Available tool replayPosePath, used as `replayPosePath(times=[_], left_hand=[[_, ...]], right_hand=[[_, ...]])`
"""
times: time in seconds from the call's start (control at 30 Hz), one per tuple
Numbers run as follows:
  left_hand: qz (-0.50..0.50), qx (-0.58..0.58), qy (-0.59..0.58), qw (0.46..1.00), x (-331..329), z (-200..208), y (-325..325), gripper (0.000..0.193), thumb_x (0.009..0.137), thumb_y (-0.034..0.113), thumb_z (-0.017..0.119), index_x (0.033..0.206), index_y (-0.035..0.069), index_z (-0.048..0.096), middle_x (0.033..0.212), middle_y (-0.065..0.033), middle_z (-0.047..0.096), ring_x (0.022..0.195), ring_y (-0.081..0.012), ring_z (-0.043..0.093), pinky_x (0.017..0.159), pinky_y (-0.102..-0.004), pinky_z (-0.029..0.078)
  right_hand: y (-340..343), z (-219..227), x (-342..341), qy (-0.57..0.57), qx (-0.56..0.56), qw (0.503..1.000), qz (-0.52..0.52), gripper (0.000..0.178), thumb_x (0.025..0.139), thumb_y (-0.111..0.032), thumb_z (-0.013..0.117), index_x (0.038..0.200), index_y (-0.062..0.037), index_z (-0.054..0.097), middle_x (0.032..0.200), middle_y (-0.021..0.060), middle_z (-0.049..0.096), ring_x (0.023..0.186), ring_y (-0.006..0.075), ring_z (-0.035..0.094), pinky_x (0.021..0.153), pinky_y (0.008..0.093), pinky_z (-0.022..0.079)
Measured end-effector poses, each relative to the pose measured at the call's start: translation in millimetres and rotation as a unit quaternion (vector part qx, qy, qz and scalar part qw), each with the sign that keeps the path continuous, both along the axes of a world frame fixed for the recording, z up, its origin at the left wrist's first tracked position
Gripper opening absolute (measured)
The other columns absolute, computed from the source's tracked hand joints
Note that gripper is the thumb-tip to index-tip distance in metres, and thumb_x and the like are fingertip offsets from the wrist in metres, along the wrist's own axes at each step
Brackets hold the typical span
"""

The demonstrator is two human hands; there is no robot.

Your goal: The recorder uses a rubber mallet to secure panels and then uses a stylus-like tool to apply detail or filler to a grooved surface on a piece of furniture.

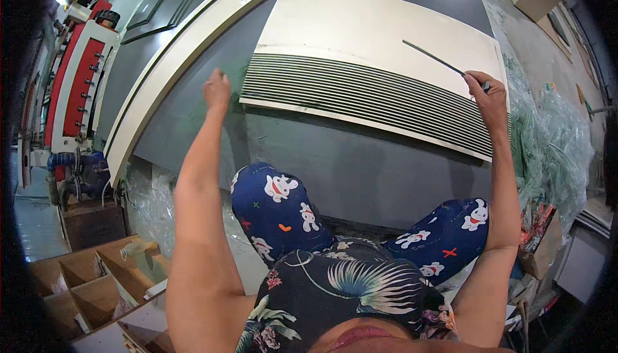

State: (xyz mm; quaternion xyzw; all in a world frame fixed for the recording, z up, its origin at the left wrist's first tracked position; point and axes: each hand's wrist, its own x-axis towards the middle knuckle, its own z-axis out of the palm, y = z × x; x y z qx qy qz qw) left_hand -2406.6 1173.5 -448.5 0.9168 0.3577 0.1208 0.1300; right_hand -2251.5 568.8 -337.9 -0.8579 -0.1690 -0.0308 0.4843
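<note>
A cream panel (pixel 360 25) with many dark parallel grooves across its lower half lies on a large grey board (pixel 360 166) in front of me. My right hand (pixel 487 95) is at the panel's right end, shut on a long thin dark strip (pixel 431 57) that slants up and left over the smooth part. My left hand (pixel 217 89) is raised just left of the panel's lower left corner, fingers closed, touching the grey board; whether it holds anything is hidden. My knees in blue patterned trousers press against the board's near edge.
A long cream curved strip (pixel 167 70) runs along the board's left side. A red and white machine (pixel 77 83) stands far left. Wooden compartments (pixel 96 282) sit at lower left. Crumpled clear plastic film (pixel 553 153) piles up on the right.
</note>
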Motion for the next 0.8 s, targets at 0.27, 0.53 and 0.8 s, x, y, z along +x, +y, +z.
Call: replayPosePath(times=[0.27, 0.53, 0.8], left_hand=[[-0.301, 0.148, -0.170, 0.926, 71, 47, -117, 0.011, 0.078, 0.020, 0.066, 0.082, 0.011, 0.063, 0.071, -0.0110, 0.065, 0.067, -0.0306, 0.065, 0.061, -0.0423, 0.048], [-0.607, -0.096, -0.025, 0.788, 52, 152, -366, 0.032, 0.073, 0.020, 0.073, 0.101, 0.005, 0.067, 0.093, -0.0160, 0.068, 0.090, -0.0319, 0.065, 0.082, -0.0421, 0.051], [-0.654, -0.453, -0.226, 0.563, -72, 197, -516, 0.032, 0.073, 0.032, 0.062, 0.072, 0.001, 0.070, 0.066, -0.0210, 0.063, 0.069, -0.0379, 0.064, 0.065, -0.0467, 0.049]], right_hand=[[4, -10, 8, 0.012, -0.012, 1.000, 0.000, 0.024, 0.087, -0.019, 0.068, 0.096, 0.0027, 0.071, 0.069, 0.0015, 0.061, 0.063, 0.0077, 0.053, 0.057, 0.0223, 0.042], [-13, -32, 19, 0.034, 0.006, 0.999, -0.008, 0.027, 0.086, -0.021, 0.070, 0.097, 0.0036, 0.071, 0.067, 0.0000, 0.058, 0.061, 0.0068, 0.050, 0.055, 0.0213, 0.037], [-12, -44, 19, 0.068, -0.018, 0.998, 0.000, 0.024, 0.087, -0.019, 0.068, 0.097, 0.0033, 0.071, 0.067, -0.0017, 0.057, 0.063, 0.0060, 0.049, 0.058, 0.0213, 0.038]])
